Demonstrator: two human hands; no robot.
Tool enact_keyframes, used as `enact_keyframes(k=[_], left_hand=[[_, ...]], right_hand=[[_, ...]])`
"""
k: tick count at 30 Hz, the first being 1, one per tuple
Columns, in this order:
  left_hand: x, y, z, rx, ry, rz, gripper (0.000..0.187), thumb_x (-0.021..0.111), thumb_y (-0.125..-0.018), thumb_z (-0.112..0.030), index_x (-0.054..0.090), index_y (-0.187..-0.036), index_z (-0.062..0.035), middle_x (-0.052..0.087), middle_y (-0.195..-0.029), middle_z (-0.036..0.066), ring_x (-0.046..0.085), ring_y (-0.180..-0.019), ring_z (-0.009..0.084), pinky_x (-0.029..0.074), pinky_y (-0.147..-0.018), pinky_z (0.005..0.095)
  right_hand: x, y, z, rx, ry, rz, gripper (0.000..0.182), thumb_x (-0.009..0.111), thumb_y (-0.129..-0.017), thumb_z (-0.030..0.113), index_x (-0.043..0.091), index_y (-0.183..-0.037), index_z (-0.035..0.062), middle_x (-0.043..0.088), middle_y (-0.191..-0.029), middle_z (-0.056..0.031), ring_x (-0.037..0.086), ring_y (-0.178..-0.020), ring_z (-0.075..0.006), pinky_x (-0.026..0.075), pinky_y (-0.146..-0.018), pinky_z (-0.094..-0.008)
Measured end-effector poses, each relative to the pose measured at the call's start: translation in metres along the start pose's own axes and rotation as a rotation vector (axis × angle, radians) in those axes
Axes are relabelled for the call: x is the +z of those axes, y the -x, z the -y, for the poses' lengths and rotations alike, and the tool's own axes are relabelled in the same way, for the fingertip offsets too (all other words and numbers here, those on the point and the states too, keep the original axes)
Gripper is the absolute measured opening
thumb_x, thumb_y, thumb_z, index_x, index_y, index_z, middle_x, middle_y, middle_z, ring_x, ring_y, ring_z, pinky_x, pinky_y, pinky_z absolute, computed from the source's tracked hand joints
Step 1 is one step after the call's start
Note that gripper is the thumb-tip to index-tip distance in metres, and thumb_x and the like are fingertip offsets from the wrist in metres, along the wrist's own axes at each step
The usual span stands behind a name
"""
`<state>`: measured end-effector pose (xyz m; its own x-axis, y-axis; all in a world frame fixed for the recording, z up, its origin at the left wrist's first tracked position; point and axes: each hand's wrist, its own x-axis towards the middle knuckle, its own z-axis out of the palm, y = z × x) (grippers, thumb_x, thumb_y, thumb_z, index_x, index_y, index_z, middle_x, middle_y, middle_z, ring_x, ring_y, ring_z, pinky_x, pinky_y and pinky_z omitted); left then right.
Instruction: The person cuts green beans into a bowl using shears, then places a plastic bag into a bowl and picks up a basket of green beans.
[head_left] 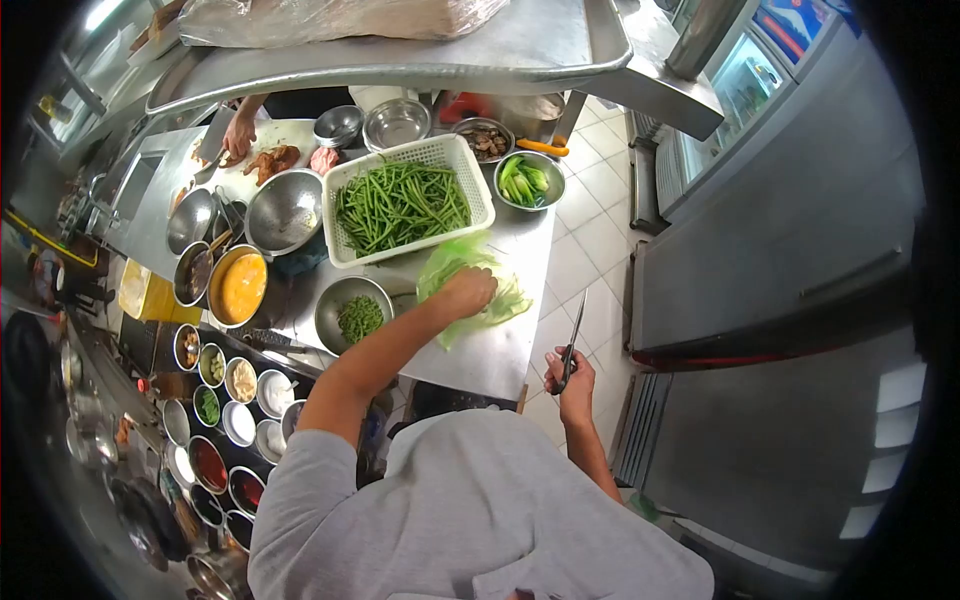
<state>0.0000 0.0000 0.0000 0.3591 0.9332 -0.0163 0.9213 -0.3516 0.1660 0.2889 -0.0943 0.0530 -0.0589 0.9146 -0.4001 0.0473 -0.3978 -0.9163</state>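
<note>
"At the frame's centre, what is the left hand [470, 292] doing?"

"Clenching the green plastic bag [508, 304] on the surface [500, 362], just below the basket [482, 190] of green beans [402, 206]."

"And the right hand [574, 385]?"

"Grasping a black-handled blade [578, 325], right of the surface."

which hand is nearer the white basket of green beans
Left: it is on the green plastic bag just in front of the basket. The right is farther off, past the counter edge.
</note>
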Motion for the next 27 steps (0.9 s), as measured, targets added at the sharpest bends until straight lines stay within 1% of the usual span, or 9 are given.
enact_keyframes(k=[2,6,8,12,15,17,20,25,27], left_hand=[[0.009,-0.004,0.005,0.046,-0.071,0.013,0.021,0.051,-0.095,-0.02,0.064,-0.094,-0.0043,0.067,-0.092,0.014,0.065,-0.088,0.0328,0.05,-0.079,0.0495],[-0.017,0.013,0.004,0.084,-0.123,0.038,0.012,0.06,-0.088,-0.017,0.062,-0.089,-0.005,0.068,-0.095,0.017,0.067,-0.092,0.0336,0.052,-0.081,0.0454],[-0.022,0.025,0.001,-0.214,0.142,-0.083,0.016,0.058,-0.089,-0.016,0.058,-0.097,-0.0018,0.066,-0.093,0.022,0.067,-0.088,0.038,0.052,-0.082,0.0506],[-0.029,0.059,0.017,-0.279,0.44,-0.243,0.018,0.054,-0.094,-0.012,0.053,-0.106,0.0009,0.064,-0.088,0.025,0.064,-0.081,0.042,0.051,-0.081,0.0517],[-0.037,0.081,0.02,-0.313,0.795,-0.457,0.015,0.05,-0.103,-0.014,0.05,-0.109,0.0,0.065,-0.083,0.019,0.064,-0.072,0.0327,0.053,-0.072,0.0434],[-0.045,0.093,0.019,-0.357,1.369,-0.514,0.018,0.05,-0.107,-0.019,0.051,-0.11,-0.0012,0.066,-0.082,0.011,0.061,-0.069,0.0196,0.05,-0.066,0.0319],[-0.075,0.114,0.002,-0.424,1.499,-0.48,0.018,0.05,-0.108,-0.022,0.052,-0.109,-0.0034,0.065,-0.082,0.005,0.058,-0.067,0.0102,0.047,-0.062,0.0253],[-0.091,0.141,-0.038,-0.526,1.544,-0.313,0.019,0.05,-0.108,-0.023,0.053,-0.107,-0.0044,0.065,-0.079,0.003,0.057,-0.064,0.0097,0.044,-0.059,0.0244],[-0.089,0.149,-0.047,-0.508,1.562,-0.291,0.019,0.05,-0.108,-0.023,0.054,-0.107,-0.0047,0.065,-0.079,0.003,0.057,-0.063,0.009,0.044,-0.058,0.0243]], right_hand=[[-0.003,-0.002,0.003,0.009,-0.012,0.008,0.045,0.079,-0.09,0.024,0.059,-0.119,-0.0041,0.06,-0.067,-0.005,0.057,-0.053,-0.0111,0.047,-0.051,-0.0253],[0.003,0.005,0.0,0.01,-0.024,0.004,0.044,0.079,-0.09,0.023,0.059,-0.118,-0.0039,0.06,-0.066,-0.0044,0.056,-0.053,-0.0108,0.046,-0.05,-0.0248],[0.003,0.005,-0.004,-0.005,-0.016,0.007,0.043,0.079,-0.09,0.022,0.059,-0.117,-0.0038,0.06,-0.066,-0.0039,0.056,-0.052,-0.0108,0.045,-0.05,-0.0248],[0.011,0.006,0.003,0.005,0.016,0.025,0.041,0.079,-0.09,0.021,0.059,-0.117,-0.0035,0.06,-0.067,-0.0039,0.056,-0.052,-0.0108,0.045,-0.05,-0.0248],[0.02,0.008,0.012,0.001,0.028,0.08,0.04,0.078,-0.091,0.02,0.059,-0.117,-0.003,0.061,-0.067,-0.0043,0.057,-0.053,-0.0108,0.045,-0.05,-0.0244],[0.028,0.006,0.018,-0.075,0.091,0.133,0.04,0.078,-0.09,0.016,0.059,-0.12,-0.0036,0.06,-0.068,-0.0033,0.057,-0.055,-0.0093,0.047,-0.052,-0.0235],[0.048,0.008,0.037,-0.12,0.135,0.227,0.042,0.078,-0.089,0.014,0.058,-0.122,-0.004,0.063,-0.071,-0.0046,0.06,-0.059,-0.0093,0.05,-0.054,-0.0231],[0.104,-0.009,0.056,-0.269,-0.003,0.294,0.048,0.08,-0.087,0.01,0.056,-0.125,-0.0037,0.07,-0.086,-0.0096,0.063,-0.065,-0.0104,0.052,-0.054,-0.0239],[0.127,-0.009,0.083,-0.177,-0.056,0.276,0.049,0.081,-0.086,0.008,0.056,-0.126,-0.0024,0.07,-0.091,-0.0104,0.064,-0.067,-0.0107,0.053,-0.056,-0.0241]])
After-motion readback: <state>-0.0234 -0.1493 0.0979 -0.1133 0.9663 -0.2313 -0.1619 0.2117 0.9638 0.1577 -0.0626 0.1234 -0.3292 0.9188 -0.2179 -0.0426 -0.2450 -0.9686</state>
